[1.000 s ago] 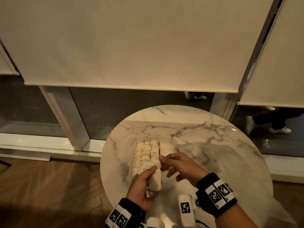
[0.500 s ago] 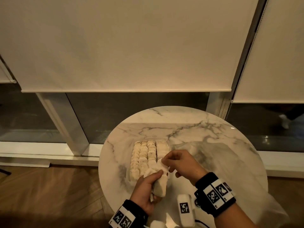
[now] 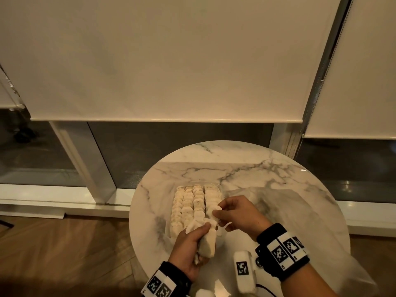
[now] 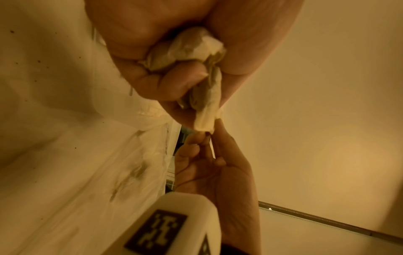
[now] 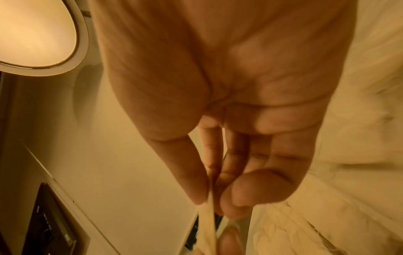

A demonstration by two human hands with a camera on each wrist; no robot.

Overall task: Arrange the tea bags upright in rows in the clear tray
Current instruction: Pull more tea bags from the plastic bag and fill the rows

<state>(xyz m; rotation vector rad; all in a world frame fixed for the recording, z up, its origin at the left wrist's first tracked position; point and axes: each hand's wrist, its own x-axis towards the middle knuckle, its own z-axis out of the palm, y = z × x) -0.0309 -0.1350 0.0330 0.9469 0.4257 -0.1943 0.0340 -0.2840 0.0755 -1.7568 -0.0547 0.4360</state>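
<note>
- over the clear tray's (image 3: 219, 190) near end, a tea bag (image 3: 214, 211) is hanging pinched in the right hand (image 3: 240, 213), just beside the unfinished right row.
- left hand (image 3: 188, 247) is clutching a bundle of spare tea bags (image 3: 209, 242), touching the pinched one's lower end.

Four tea bag rows (image 3: 196, 205); one clear tray (image 3: 171, 230); two hands.
</note>
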